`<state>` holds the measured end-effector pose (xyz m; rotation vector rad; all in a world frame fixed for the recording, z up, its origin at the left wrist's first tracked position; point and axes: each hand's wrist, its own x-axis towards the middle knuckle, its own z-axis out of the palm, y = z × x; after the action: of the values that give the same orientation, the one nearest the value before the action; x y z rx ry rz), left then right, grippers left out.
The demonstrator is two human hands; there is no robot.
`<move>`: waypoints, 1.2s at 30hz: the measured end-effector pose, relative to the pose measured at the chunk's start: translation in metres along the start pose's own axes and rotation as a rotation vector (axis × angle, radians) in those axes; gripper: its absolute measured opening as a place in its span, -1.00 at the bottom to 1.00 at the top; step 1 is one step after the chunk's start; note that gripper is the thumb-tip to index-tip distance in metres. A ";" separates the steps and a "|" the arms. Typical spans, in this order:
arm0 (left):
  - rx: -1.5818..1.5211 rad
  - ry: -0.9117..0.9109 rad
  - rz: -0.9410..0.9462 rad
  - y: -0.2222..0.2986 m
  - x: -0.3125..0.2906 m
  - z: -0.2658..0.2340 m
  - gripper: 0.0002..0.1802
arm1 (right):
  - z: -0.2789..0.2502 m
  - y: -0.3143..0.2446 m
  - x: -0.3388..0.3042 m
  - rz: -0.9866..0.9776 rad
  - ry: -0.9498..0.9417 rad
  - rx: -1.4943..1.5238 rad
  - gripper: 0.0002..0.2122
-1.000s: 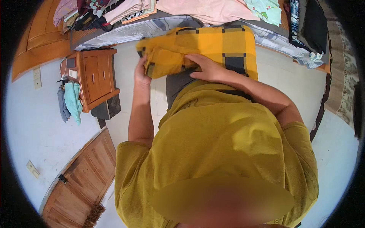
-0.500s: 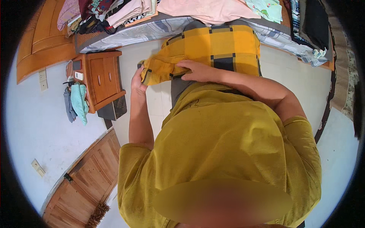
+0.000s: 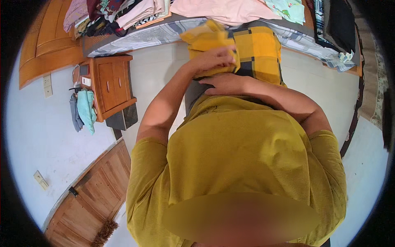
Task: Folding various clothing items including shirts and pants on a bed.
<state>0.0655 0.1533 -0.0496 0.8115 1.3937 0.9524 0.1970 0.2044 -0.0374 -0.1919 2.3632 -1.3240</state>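
A yellow and black checked garment lies spread over my lap. Its left part is folded over to the right in a loose, motion-blurred flap. My left hand is on this folded part, fingers curled at its edge and slightly smeared by motion. Just nearer to me, my right hand rests low on the garment's near edge, its fingers stretched out to the left. Part of the cloth is hidden beneath both hands.
Ahead is a bed with a pink cloth, folded clothes and dark garments. To the left stands a wooden nightstand with cloths hanging from it. A wooden door is at lower left.
My left hand has swung from the far left to the right, carrying the garment's left part over onto the rest. My right hand has shifted slightly right and nearer to me.
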 end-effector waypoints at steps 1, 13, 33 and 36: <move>0.089 -0.143 -0.012 -0.023 0.008 0.004 -0.49 | 0.004 0.003 0.000 0.000 0.001 -0.002 -0.53; 0.110 0.590 0.030 -0.048 -0.051 -0.037 -0.61 | -0.072 0.019 -0.019 0.120 0.071 0.443 -0.69; 0.081 0.532 -0.034 -0.059 -0.051 -0.018 -0.14 | -0.096 0.148 0.016 -0.013 1.042 0.131 -0.78; -0.101 0.462 -0.240 -0.068 -0.052 -0.040 -0.29 | -0.097 0.150 -0.067 0.102 1.247 0.317 -0.84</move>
<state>0.0327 0.0749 -0.0907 0.3450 1.7759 1.0499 0.2286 0.3816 -0.0995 1.1451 2.8715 -2.0964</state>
